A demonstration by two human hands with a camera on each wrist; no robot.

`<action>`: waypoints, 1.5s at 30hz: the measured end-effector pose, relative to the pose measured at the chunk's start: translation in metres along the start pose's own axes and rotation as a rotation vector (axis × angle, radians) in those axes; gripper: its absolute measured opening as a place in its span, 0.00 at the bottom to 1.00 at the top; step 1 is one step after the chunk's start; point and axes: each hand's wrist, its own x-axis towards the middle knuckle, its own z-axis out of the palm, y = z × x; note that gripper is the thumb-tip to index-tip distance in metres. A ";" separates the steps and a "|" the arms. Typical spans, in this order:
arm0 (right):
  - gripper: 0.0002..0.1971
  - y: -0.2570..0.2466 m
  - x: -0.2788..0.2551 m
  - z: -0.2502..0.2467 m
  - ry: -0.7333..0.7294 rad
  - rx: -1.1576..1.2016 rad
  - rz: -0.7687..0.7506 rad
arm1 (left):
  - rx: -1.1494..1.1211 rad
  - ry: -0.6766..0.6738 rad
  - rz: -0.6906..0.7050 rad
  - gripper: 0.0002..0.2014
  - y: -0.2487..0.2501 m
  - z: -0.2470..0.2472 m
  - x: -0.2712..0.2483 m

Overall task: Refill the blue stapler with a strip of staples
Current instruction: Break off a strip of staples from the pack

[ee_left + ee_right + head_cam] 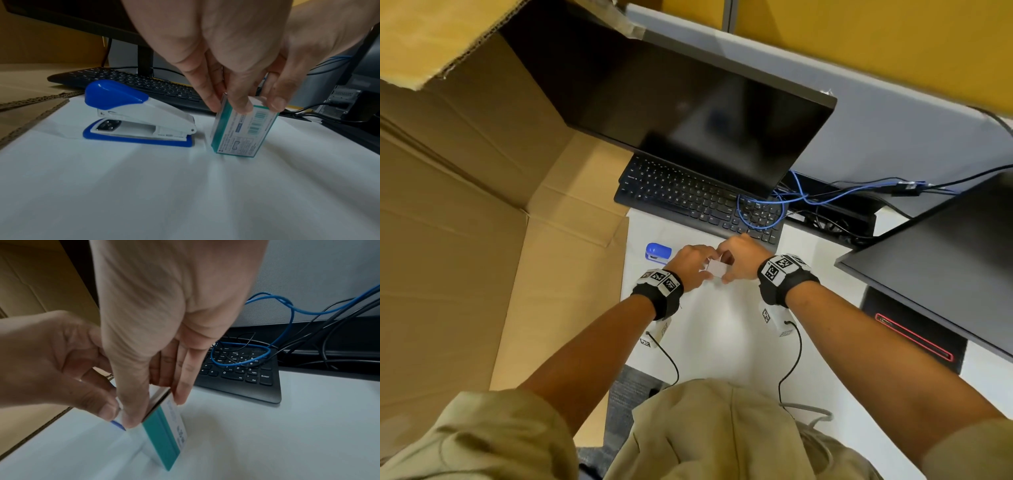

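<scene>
step: getting a strip out of the staple box (241,129); judged early in task, stapler not yet opened.
stapler (131,113): blue/white, closed, flat on white table (144,194), just left of box, not touching it; neither hand on it.
box: teal/white carton, stands on end on table, top end up under both hands; top flap looks lifted a bit in right wrist view. No staples visible yet.
left hand (232,53): above box, fingertips (241,107) curled down, pinching upper end of box btwn fingers & thumb, steadying it.
right hand (164,321): comes from above, fingers pointing down; thumb & fingers clamp box top edge at the open flap. Gripping box, not a strip.
how to do well: keep left pinch low enough that flap stays free; pull flap fully open w/ right before reaching in; keep box upright so strips don't spill; take one strip gently, they prob. snap easily.
nearby: keyboard (698,198) behind hands, cardboard (465,222) to left.
</scene>
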 end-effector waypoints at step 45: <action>0.10 0.031 -0.015 0.029 0.084 0.162 -0.137 | 0.218 0.060 0.202 0.19 -0.012 0.008 -0.020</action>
